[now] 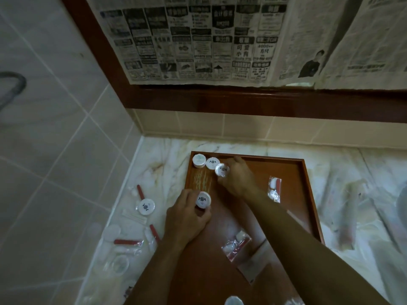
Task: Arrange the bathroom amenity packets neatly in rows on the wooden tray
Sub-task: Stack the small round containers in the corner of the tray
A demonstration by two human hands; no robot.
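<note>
A brown wooden tray [297, 194] lies on the marble counter. Two round white packets [198, 160] [212, 163] stand side by side in its far left corner. My right hand [237, 179] grips a third round packet [222, 169] just right of them. My left hand [187, 216] holds another round white packet [203, 199] over the tray's left side. Two clear bags with red and white items lie on the tray, one at the right [274, 189] and one near the front [235, 244].
Loose packets lie on the counter left of the tray: a round white one [145, 206], red sticks [127, 241], cotton buds [134, 215] and clear round packets [117, 264]. Tiled walls rise at the left and back. Newspaper covers a wood-framed mirror above.
</note>
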